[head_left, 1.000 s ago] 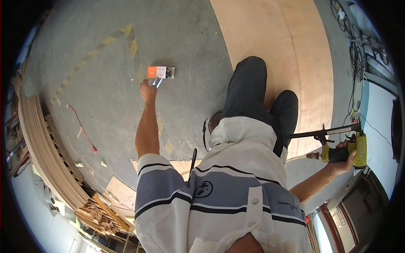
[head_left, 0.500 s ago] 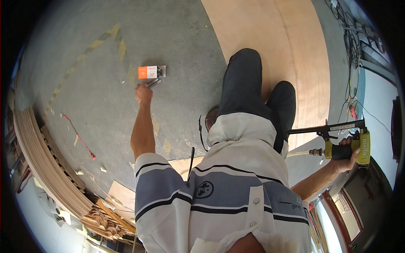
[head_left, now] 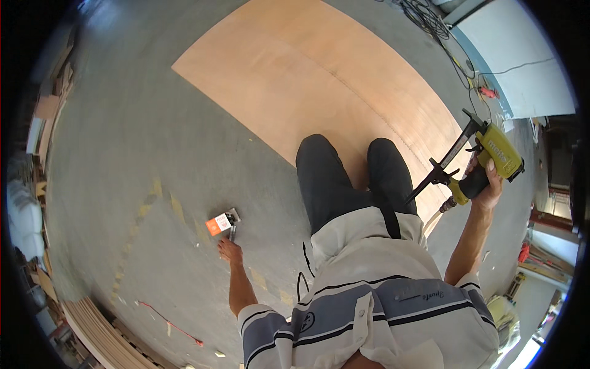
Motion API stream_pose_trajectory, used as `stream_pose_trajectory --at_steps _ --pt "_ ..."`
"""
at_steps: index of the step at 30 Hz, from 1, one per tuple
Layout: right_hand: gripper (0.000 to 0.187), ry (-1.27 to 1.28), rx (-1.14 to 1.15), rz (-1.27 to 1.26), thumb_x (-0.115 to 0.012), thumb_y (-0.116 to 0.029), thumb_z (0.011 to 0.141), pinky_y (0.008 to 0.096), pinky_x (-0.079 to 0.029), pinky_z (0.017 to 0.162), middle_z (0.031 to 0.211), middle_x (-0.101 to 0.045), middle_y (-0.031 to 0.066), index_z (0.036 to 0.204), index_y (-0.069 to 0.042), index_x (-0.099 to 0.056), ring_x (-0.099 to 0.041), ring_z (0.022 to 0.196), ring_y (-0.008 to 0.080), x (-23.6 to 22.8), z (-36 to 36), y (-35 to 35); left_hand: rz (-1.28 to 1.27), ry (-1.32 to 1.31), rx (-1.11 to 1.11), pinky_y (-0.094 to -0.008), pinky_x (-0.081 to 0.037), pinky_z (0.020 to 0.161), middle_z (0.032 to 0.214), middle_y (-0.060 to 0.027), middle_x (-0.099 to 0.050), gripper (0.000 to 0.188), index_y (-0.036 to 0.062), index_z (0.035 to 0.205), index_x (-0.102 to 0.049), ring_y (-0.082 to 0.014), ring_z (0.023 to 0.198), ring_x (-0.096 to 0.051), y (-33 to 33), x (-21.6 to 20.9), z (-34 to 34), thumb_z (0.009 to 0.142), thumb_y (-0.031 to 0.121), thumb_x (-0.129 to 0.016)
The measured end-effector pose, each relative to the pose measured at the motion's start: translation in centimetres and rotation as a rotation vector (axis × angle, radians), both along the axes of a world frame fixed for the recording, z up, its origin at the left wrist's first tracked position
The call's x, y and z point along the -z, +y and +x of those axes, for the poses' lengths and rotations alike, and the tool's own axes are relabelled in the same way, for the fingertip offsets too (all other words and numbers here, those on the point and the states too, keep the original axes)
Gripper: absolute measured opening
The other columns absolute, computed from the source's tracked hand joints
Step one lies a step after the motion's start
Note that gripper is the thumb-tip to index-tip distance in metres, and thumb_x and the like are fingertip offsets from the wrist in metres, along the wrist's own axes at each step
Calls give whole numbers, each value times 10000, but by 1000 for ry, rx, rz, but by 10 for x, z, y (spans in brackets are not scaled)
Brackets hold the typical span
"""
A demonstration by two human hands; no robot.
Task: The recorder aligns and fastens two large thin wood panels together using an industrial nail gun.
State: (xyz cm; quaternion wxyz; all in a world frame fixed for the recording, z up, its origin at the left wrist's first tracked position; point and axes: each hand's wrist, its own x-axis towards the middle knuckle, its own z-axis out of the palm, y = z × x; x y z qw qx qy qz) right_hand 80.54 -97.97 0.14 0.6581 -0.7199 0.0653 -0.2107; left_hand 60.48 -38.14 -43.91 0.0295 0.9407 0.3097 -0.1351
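Observation:
My right hand (head_left: pixel 487 187) is wrapped round the black grip of a yellow-green pneumatic staple gun (head_left: pixel 499 150). Its long dark magazine slants down to the left, above my thigh and the wood sheet, and an air fitting shows at the base of the grip. On the floor to my left, my left hand (head_left: pixel 230 251) is closed on a grey strip of staples (head_left: pixel 232 233). Right beside it lies an orange and white cardboard box (head_left: pixel 219 225), its end open and dark contents showing.
Beneath my knees a large thin plywood sheet (head_left: pixel 276 80) spreads ahead, with a line running along it. Black cables (head_left: pixel 424 18) coil at the far right. A red cord (head_left: pixel 169 321) and stacked boards (head_left: pixel 98 335) lie at the near left.
The view has swung toward the right, bringing more of the plywood into sight. The staple gun has tilted, its body now higher. My left hand stays beside the box with the staples.

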Motion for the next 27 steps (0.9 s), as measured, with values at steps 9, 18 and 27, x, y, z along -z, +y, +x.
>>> stream_pose_trajectory --at_steps 9,18,27 --pt "468 20 9 7 -687 -315 833 286 -496 565 838 -598 106 1111 40 -563 -587 642 167 11 8 1 -61 -270 69 -506 -506 732 949 -200 -606 154 25 992 -527 -399 851 -615 27 19 -53 873 123 -529" --pt "623 -18 -248 148 -560 -310 899 291 -422 723 1083 -552 160 1337 106 -404 -511 814 180 12 16 -39 -300 -339 -378 -392 -537 701 826 -145 -702 202 78 889 -698 -310 762 -684 3 -29 -9 707 166 -705" --pt "800 -223 -485 492 -562 -549 872 295 -398 578 871 -524 124 1265 133 -421 -481 694 184 35 21 -25 -1301 -729 -455 -299 -571 710 905 -114 -659 259 -61 1090 -589 -178 780 -663 -99 -111 86 876 78 -632"
